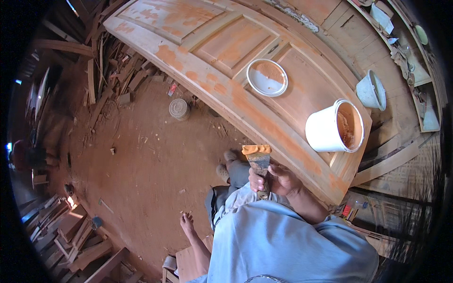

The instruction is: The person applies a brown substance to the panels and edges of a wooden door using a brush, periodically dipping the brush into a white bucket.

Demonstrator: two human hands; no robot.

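Observation:
My right hand (282,180) is closed around the handle of a putty knife (259,162), blade pointing away from me. A thick ridge of orange putty (256,149) lies along the blade's edge. Beside it, a wooden panel door (226,101) lies flat, smeared with orange patches. On the door's right end stands a white bucket (323,129), tilted in view, with orange putty inside. Farther along sits a round white lid (267,89) coated partly with putty. My left hand (187,221) hangs low over the floor, fingers loosely apart, apparently holding nothing.
A pale bucket (370,92) stands beyond the door's right end. On the reddish floor is a small round tub (179,109). Wood offcuts (127,70) heap at the far left, and more timber (78,236) lies near left. Shelving (427,94) lines the right.

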